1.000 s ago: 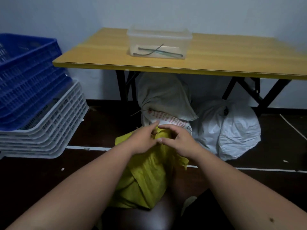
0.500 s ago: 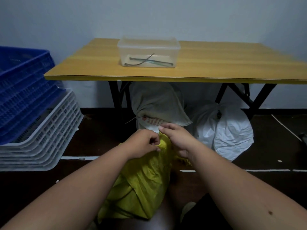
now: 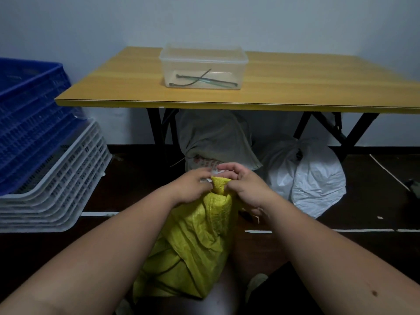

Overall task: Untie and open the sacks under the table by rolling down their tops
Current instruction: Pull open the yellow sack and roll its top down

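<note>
Head view: yellow woven sack (image 3: 193,244) upright on the dark floor (image 3: 136,178) in front of the desk (image 3: 295,87), close to the camera, top gathered into a tight bunched neck. Left hand (image 3: 191,188) curled against the left side of that neck, fingertips pinching at the knot. Right hand (image 3: 246,185) curled round the neck's right side, thumb and fingers gripping the yellow fabric; both hands close together, meeting at the bunched top. Something small and pale between the fingertips, too unclear to name.

Under the desk, behind the yellow sack: grey sack (image 3: 216,137) with red print, top tied and flopped over, and just to its right a white sack (image 3: 313,180), also tied at the neck.

On the desk: clear plastic container (image 3: 203,64) with a few dark ties (image 3: 202,80) lying in its bottom.

Far left on the floor: stack of white crates (image 3: 61,185) with blue crates (image 3: 27,114) nested on top.
</note>
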